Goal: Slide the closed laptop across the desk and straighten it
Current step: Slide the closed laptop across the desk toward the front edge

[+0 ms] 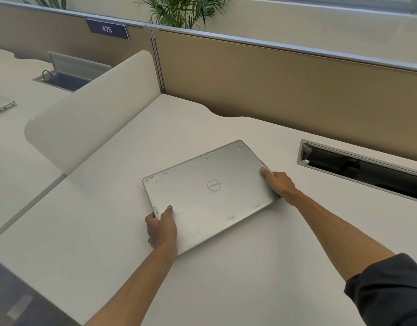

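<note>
A closed silver laptop (209,189) with a round logo on its lid lies on the white desk (108,231), turned at an angle to the desk edges. My left hand (161,228) grips its near left corner, thumb on the lid and fingers around the edge. My right hand (279,184) holds the right edge, with the thumb lying along the lid's rim.
A cable slot (362,170) is cut into the desk to the right of the laptop. A curved white divider (85,114) stands at the left. A tan partition wall (273,78) runs along the back. On the neighbouring desk are another cable box (64,76) and a laptop corner (0,104).
</note>
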